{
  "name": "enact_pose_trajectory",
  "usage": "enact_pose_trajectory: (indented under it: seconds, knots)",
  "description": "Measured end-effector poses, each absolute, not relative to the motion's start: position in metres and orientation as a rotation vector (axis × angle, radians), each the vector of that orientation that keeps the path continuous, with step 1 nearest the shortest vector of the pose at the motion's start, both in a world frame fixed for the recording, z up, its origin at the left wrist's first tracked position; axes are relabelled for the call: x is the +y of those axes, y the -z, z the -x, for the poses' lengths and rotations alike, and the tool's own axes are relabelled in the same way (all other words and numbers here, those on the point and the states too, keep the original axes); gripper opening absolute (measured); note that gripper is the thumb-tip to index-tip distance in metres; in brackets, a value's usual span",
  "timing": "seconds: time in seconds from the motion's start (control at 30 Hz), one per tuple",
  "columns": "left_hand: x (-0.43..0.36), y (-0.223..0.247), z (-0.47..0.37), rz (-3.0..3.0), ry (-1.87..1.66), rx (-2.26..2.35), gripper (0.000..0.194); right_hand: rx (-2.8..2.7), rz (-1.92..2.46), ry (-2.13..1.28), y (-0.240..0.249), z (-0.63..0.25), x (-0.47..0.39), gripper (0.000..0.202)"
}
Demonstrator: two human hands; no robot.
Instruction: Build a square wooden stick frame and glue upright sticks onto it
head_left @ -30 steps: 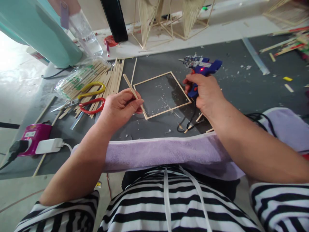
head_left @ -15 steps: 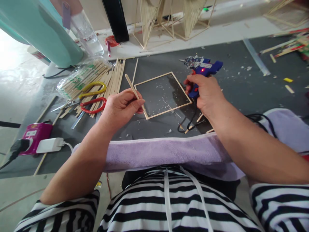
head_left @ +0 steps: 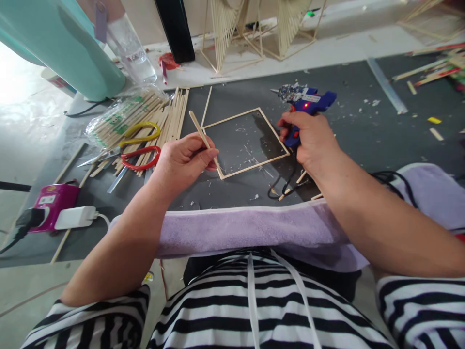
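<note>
My left hand [head_left: 191, 157] pinches a thin wooden stick [head_left: 198, 127] between thumb and fingers, its upper end pointing away from me. Just right of that hand lies a four-sided frame of wooden sticks [head_left: 256, 164] on the grey tabletop; its left side is partly hidden behind the hand. My right hand [head_left: 308, 135] is wrapped around the handle of a blue hot glue gun [head_left: 308, 103]. A red light glows on the gun, and its nozzle points left, above the frame's far right corner. Another loose stick [head_left: 207, 106] touches or nearly touches the frame's far left corner.
Scissors [head_left: 140, 155] with yellow and red handles lie on loose sticks [head_left: 176, 114] beside a plastic bag of sticks [head_left: 123, 114]. A magenta power adapter [head_left: 54, 206] stands at left. Stick structures [head_left: 227, 34] stand at the back. A purple towel [head_left: 247, 230] covers the near edge.
Almost nothing differs. Both hands keep their holds and places, and the loose stick at the frame's far left corner appears shifted very slightly right.
</note>
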State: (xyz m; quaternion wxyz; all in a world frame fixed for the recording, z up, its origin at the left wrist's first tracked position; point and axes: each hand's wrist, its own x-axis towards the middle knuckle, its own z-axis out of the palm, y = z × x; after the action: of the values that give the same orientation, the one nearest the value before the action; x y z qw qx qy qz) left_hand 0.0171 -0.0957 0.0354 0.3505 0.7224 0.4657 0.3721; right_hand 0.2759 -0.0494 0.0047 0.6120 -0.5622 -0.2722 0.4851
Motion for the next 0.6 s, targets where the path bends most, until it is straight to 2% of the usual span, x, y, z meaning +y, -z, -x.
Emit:
enact_pose_trajectory:
  seconds: [0.6]
  knots:
    - [-0.0923,-0.0290,-0.0149,-1.843,-1.007,1.136,0.014,-0.663,1.299,-1.116,-0.0038,-0.2782,-0.0497,0.018]
